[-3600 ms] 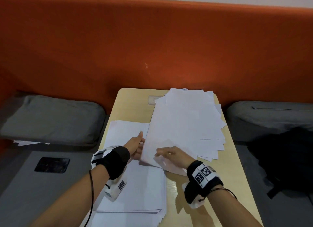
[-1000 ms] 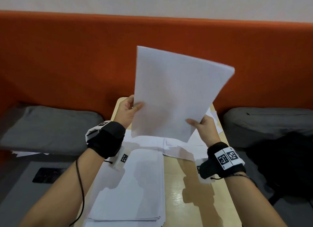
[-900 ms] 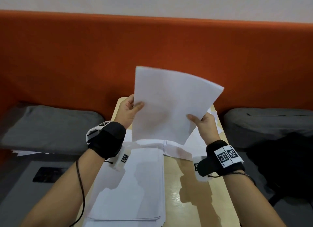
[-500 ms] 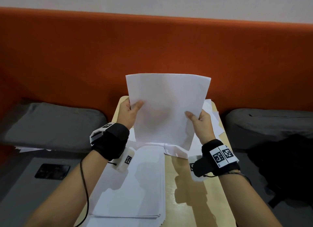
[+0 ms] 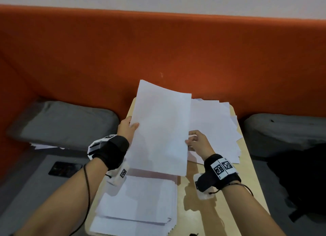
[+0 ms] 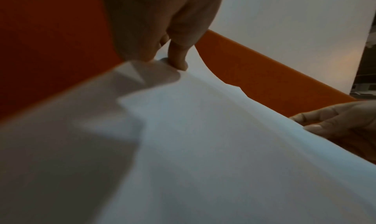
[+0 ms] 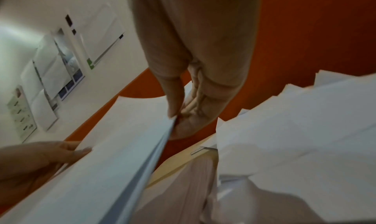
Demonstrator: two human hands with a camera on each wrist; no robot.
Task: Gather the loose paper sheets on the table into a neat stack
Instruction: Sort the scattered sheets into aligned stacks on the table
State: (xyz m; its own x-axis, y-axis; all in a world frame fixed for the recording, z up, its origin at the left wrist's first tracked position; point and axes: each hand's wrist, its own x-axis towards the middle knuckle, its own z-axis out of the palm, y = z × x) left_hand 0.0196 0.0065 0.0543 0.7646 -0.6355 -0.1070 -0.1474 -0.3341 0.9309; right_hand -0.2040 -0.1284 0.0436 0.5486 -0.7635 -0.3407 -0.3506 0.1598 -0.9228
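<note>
I hold a bundle of white sheets [image 5: 160,128] in both hands, tilted low above the wooden table [image 5: 199,209]. My left hand [image 5: 131,125] grips its left edge with the thumb on top. My right hand [image 5: 189,140] pinches its right edge. In the right wrist view the bundle [image 7: 114,147] shows a thick edge, pinched between my fingers [image 7: 175,108]. The left wrist view is filled by the sheets [image 6: 203,147]. A stack of paper [image 5: 141,200] lies under the bundle at the table's near left. Loose fanned sheets [image 5: 215,126] lie at the far right.
An orange padded backrest [image 5: 158,50] runs behind the table. Grey cushions flank it on the left [image 5: 67,123] and right [image 5: 282,130]. A black phone [image 5: 65,168] lies on the grey seat at left; a black bag [image 5: 299,174] sits at right.
The bundle stood upright in front of the backrest; it has now tipped forward and come down to the left, over the near stack. Both hands kept their hold.
</note>
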